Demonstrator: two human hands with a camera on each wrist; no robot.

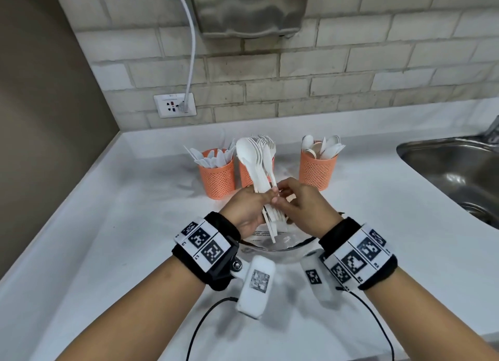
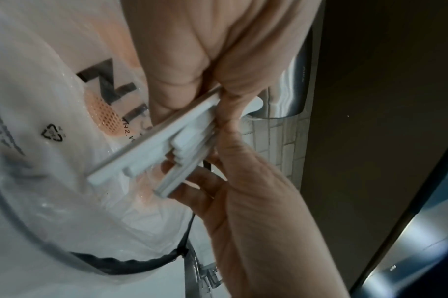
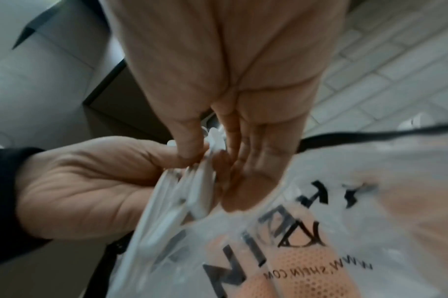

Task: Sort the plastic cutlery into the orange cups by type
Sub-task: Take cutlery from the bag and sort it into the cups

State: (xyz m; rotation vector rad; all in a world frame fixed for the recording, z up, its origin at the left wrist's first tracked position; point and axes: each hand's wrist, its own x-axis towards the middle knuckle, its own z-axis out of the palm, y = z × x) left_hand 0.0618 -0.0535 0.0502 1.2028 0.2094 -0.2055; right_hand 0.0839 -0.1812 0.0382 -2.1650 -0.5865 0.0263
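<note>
Three orange mesh cups stand in a row at the back of the counter. The left cup (image 1: 217, 175) holds knives, the middle cup (image 1: 244, 174) forks, the right cup (image 1: 318, 171) spoons. My left hand (image 1: 258, 202) grips an upright bundle of white spoons and forks (image 1: 260, 158) by the handles, in front of the middle cup. My right hand (image 1: 278, 195) pinches one handle on the bundle's right side. In the left wrist view the handle ends (image 2: 154, 157) stick out below my left hand (image 2: 192, 60). In the right wrist view my right hand's fingertips (image 3: 192, 153) meet the bundle (image 3: 192, 191).
A glass bowl (image 1: 302, 245) with a printed plastic bag (image 3: 307, 231) in it sits right under both hands. A steel sink (image 1: 453, 171) lies at the right. A wall socket (image 1: 175, 105) with a cable and a steel box hang on the tiled wall behind.
</note>
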